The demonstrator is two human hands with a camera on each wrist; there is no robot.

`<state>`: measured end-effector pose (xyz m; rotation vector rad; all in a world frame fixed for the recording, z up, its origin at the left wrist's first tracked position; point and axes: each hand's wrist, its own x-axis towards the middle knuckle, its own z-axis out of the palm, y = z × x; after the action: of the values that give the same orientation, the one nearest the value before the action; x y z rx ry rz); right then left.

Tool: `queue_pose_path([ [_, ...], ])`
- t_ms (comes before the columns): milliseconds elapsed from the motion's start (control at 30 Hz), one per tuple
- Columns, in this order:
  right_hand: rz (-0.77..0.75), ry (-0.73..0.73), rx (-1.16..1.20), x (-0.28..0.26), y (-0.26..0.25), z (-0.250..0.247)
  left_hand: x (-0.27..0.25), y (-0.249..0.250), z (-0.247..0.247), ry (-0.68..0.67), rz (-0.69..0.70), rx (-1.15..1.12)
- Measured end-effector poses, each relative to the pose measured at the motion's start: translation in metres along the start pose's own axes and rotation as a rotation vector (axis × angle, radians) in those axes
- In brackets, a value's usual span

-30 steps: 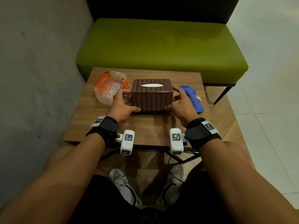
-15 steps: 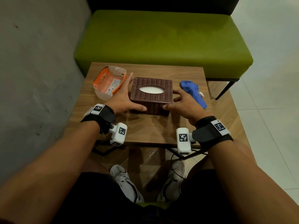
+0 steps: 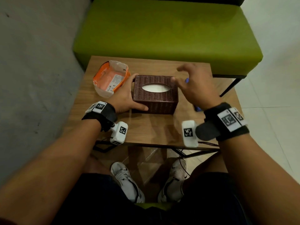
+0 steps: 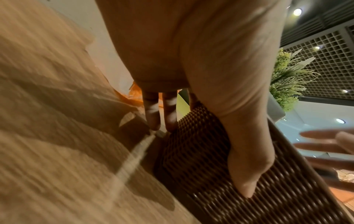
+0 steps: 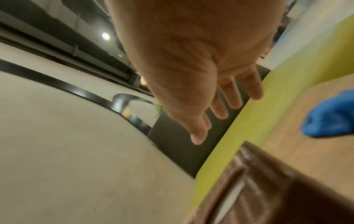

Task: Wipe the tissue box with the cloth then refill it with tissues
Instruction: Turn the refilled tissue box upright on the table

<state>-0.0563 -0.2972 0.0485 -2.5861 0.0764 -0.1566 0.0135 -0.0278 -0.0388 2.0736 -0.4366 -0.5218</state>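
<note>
Woven brown tissue box [image 3: 154,97], left hand [image 3: 125,97] flat against it, right hand [image 3: 194,90] splayed above

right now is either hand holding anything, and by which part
Left hand braces the wicker tissue box at its near left corner, thumb on the front, fingers along the left end. Right hand holds nothing.

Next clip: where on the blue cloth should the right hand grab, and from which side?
Likely from above: pinch the blue cloth at its raised, bunched hump. It lies crumpled on the table, with the open right hand hovering over it.
</note>
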Motion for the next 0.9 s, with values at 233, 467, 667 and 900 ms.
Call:
queue_pose_path([
  [233,-0.404,-0.373,-0.347,0.049,-0.026,0.037,-0.001,0.003,-0.001,-0.009,0.005,-0.03],
  [467,-0.734,-0.388,-0.66,0.065,-0.028,0.042,-0.001,0.003,0.0,-0.013,0.002,-0.037],
  [667,-0.776,-0.404,-0.737,0.069,-0.029,0.044,-0.001,0.002,0.001,-0.012,0.002,-0.061],
  [900,-0.687,-0.328,-0.459,0.064,-0.027,0.038,-0.003,0.005,0.001,-0.014,-0.004,-0.07],
])
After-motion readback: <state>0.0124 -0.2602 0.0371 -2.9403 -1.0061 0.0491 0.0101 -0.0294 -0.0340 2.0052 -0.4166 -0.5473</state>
